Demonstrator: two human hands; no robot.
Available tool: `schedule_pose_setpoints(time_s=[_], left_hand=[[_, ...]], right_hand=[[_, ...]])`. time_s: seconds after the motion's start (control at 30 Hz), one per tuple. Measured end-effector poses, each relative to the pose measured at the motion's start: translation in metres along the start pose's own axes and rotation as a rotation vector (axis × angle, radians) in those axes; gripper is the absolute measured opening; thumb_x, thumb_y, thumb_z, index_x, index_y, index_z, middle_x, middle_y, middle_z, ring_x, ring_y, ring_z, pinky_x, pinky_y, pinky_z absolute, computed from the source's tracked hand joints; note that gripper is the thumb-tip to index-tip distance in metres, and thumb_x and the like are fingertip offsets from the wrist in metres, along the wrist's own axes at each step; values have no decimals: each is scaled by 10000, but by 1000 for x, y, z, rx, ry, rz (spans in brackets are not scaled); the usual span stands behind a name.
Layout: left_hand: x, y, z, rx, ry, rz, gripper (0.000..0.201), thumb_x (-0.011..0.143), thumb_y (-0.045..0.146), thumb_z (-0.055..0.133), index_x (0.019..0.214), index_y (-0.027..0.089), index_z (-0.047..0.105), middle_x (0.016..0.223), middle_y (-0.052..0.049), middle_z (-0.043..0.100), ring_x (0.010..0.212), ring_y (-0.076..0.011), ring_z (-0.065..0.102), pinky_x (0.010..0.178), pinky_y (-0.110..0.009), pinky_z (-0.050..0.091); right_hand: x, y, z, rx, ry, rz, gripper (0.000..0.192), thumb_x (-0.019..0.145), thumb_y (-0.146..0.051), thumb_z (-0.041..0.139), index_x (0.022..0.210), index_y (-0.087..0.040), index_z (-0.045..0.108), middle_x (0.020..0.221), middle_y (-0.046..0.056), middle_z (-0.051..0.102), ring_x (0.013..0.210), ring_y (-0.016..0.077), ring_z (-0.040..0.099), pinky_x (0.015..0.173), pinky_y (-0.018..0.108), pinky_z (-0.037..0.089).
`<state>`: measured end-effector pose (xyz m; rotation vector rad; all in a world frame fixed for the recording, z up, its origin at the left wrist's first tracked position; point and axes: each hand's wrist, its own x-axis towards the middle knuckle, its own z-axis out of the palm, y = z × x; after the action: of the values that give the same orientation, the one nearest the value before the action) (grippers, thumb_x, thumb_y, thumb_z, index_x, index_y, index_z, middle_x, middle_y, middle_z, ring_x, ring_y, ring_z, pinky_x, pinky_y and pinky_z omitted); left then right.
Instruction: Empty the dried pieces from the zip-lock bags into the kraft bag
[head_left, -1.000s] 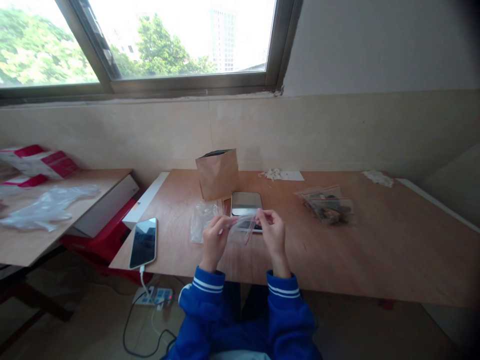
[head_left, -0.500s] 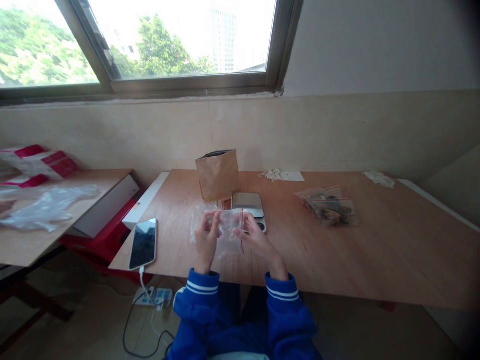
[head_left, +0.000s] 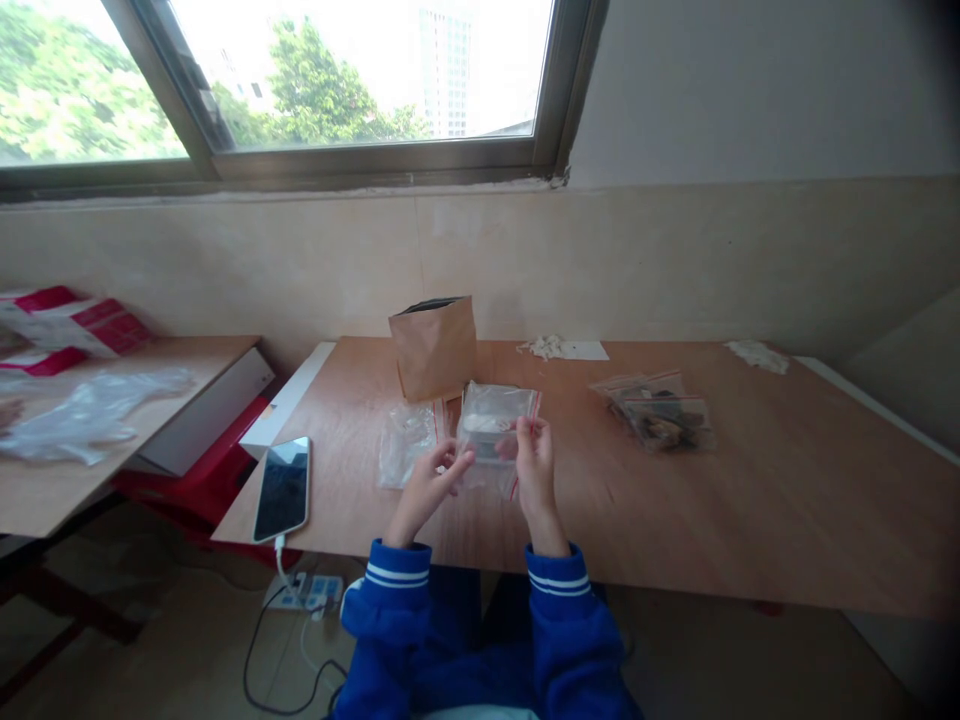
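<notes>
A clear zip bag [head_left: 491,405] with a red seal strip hangs over the kitchen scale, which shows through the plastic. With thumb and fingers closed, my right hand [head_left: 537,465] pinches the bag near its red-striped edge. My left hand [head_left: 429,488] is at the lower left of the bag, thumb and fingers apart, the fingertips close to the plastic; whether they touch it is unclear. More clear zip bags [head_left: 409,445] with red strips lie flat on the table behind my left hand. Just beyond stands an open brown paper bag [head_left: 433,350].
Filled zip bags [head_left: 664,415] with dark contents lie to the right. A phone [head_left: 283,490] on a charging cable is at the left edge. White scraps [head_left: 546,347] sit at the back. A side table [head_left: 217,370] carries plastic film and pink-white boxes.
The zip bag has moved right and away from me, over the scale. My right hand now grips its striped edge; my left hand has loosened and turned towards the right.
</notes>
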<state>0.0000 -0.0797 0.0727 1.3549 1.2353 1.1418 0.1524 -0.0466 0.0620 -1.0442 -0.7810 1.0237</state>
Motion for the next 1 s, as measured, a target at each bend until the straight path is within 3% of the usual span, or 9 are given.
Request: schedule_pose_setpoints(time_s=[0.07,0.23,0.3,0.37,0.53,0.63,0.83,1.0], left_hand=[[1,-3,-2,-6,-2,-24,424,820,555,627,937,152,689,768,-20,609,589,-108,559,424,-183,483],[5,-8,-11,-83,157,-17,439,821,551,617,979,142,650,793,-18,618,519,-94,556,376,-191,465],[6,-11,-16,-94,191,-19,435,799,542,648,959,138,644,757,-4,605,487,-82,538,368,-184,450],[6,-13,-20,-108,200,-18,444,774,540,675,953,135,643,711,15,584,451,-70,509,359,-180,433],[7,-18,-29,-119,183,-25,477,733,548,701,958,132,642,664,28,569,414,-62,466,347,-183,399],[7,-19,-37,-96,268,-13,483,751,544,675,1011,139,641,705,26,556,436,-62,465,358,-188,405],[1,-36,-68,-38,519,-66,471,752,503,635,1060,146,620,750,12,538,563,-101,518,429,-193,422],[-2,-64,-82,114,491,-226,461,747,465,614,1068,135,619,831,-54,621,743,-179,610,610,-275,500]], right_hand=[[1,-1,-3,3,-61,39,503,750,-658,676,939,-235,482,828,-10,672,567,136,610,526,262,462],[0,-8,-11,-89,-437,190,496,678,-586,780,921,-204,578,852,24,701,680,174,663,630,295,522],[0,-8,-13,-122,-475,204,475,662,-568,798,868,-194,590,801,11,683,612,161,648,598,294,519],[0,-6,-13,-115,-456,183,454,661,-552,805,831,-192,585,772,-4,660,562,142,625,569,292,520],[3,1,-13,-82,-433,171,460,626,-533,826,842,-195,602,814,18,656,741,190,670,553,277,555],[11,8,-21,-108,-372,183,498,654,-564,788,944,-201,609,830,23,675,630,160,647,512,281,546],[41,26,-75,-273,-14,-30,449,718,-601,665,900,-190,651,1022,114,695,867,238,656,600,326,560],[56,35,-114,-333,112,-42,402,699,-553,629,868,-188,649,1008,124,706,881,258,655,675,372,549]])
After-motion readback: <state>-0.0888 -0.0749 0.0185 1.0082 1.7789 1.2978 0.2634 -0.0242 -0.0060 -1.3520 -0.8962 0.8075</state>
